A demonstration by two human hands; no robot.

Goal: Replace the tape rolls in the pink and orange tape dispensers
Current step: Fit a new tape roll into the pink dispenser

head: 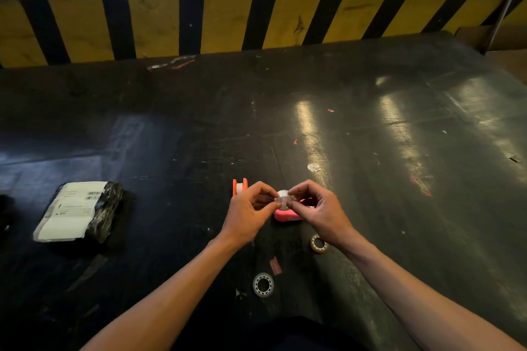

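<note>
The pink tape dispenser lies on the dark table, partly hidden under my hands. Just above it my left hand and my right hand meet, both pinching a small white tape roll between thumbs and fingertips. The orange tape dispenser stands upright behind my left hand, with a white roll inside it. Two loose rolls lie nearer to me: a yellowish tape roll by my right wrist and a clear tape roll between my forearms.
A wrapped parcel with a white barcode label lies at the left. The black table is scratched and dotted with scraps. A yellow-and-black striped barrier runs along its far edge.
</note>
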